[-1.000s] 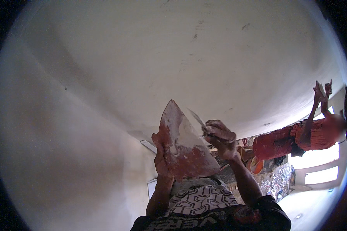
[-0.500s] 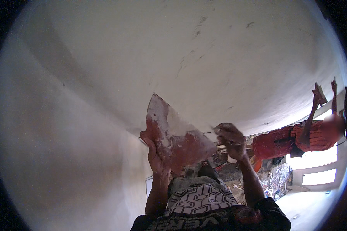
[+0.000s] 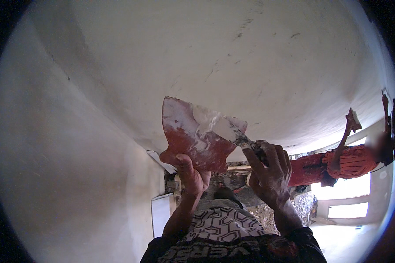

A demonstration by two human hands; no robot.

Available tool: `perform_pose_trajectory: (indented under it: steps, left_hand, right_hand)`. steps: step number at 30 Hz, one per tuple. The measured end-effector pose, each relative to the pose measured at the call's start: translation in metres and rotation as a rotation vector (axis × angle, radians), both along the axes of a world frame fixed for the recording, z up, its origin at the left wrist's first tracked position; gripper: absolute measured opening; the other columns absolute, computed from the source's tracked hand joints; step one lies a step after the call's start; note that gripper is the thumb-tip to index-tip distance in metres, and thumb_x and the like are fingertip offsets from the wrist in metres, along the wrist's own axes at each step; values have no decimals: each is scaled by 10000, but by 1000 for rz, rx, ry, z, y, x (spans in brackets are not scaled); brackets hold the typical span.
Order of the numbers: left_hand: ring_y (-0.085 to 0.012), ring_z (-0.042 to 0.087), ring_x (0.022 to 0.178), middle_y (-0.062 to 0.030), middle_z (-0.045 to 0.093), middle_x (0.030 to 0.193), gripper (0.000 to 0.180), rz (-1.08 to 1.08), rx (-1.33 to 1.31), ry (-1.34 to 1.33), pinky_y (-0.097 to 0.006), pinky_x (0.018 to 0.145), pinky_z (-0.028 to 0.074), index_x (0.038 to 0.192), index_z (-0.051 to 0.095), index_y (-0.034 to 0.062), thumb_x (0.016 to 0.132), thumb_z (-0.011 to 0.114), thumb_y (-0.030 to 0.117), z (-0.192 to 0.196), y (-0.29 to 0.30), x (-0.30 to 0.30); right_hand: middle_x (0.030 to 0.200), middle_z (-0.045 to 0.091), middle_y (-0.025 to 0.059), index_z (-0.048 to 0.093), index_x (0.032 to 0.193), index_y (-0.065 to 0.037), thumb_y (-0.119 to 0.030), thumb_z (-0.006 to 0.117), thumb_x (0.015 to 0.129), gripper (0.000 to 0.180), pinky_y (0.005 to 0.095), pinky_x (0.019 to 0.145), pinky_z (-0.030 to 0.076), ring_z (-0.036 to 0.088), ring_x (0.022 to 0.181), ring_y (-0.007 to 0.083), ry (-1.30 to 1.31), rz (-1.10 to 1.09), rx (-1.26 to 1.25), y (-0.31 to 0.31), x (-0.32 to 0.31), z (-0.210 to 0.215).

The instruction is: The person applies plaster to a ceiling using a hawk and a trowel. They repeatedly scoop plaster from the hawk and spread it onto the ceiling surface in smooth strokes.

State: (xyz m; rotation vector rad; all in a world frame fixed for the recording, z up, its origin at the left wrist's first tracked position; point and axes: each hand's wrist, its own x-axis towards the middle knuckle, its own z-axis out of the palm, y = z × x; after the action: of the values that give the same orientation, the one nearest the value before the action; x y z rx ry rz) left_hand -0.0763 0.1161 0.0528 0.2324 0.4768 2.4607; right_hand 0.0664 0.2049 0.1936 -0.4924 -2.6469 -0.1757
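My left hand (image 3: 193, 177) grips the lower edge of a reddish-brown, curved-edged plasterer's board (image 3: 177, 133), its thumb lying on the face. Whitish putty (image 3: 208, 117) is smeared over the board's upper part. In my right hand (image 3: 270, 168), fingers wrapped round the handle, is a putty knife (image 3: 238, 135). Its blade meets the putty near the board's right side; the blade's exact outline is hard to make out under the smears. Pale dust coats my right hand and wrist.
A pale plastered surface (image 3: 267, 74) with dark scuffs spreads ahead, meeting another wall (image 3: 74, 175) at left. On the right, a person in red (image 3: 351, 161) raises their arms, one hand with a board. Bright windows (image 3: 353, 210), a littered floor (image 3: 303, 206) and a white panel (image 3: 161, 215) lie below.
My right hand has moved in toward the board, bringing the putty knife onto it. The board has turned and tilted in my left hand. The other person's arms have shifted.
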Motion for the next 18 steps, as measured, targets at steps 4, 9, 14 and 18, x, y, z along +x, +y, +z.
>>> perform_pose_trajectory:
  steps: [4, 9, 14, 18]
  left_hand:
    - [-278, 402, 1300, -70, 383, 1424, 716, 119, -74, 51, -490, 1070, 372, 1446, 247, 150, 909, 481, 561, 4, 7, 4]
    - [-266, 443, 1255, -73, 414, 1391, 620, 189, -17, -91, -496, 1043, 407, 1402, 328, 137, 919, 573, 439, -5, 14, 15]
    - [-243, 465, 1214, -77, 438, 1358, 583, 269, -173, -67, -460, 1023, 416, 1377, 348, 106, 932, 586, 399, -14, 19, 24]
    - [-220, 475, 1191, -79, 465, 1323, 581, 267, -175, 56, -416, 991, 425, 1341, 384, 61, 922, 610, 395, -58, 32, 28]
  right_hand:
    - [1068, 560, 157, 638, 1139, -114, 0, 613, 601, 550, 433, 723, 483, 565, 901, 316, 36, 34, -34, -13, -16, 8]
    - [1090, 551, 159, 628, 1150, -102, -25, 638, 606, 549, 431, 729, 481, 561, 906, 312, 17, 26, -58, -13, -17, 11]
    - [1089, 535, 155, 611, 1166, -93, -55, 669, 593, 577, 424, 710, 478, 553, 878, 295, -45, 27, -32, -13, -19, 12]
    - [1069, 526, 157, 607, 1149, -73, -87, 662, 615, 537, 407, 675, 472, 550, 851, 279, -148, 19, -12, -16, -25, 18]
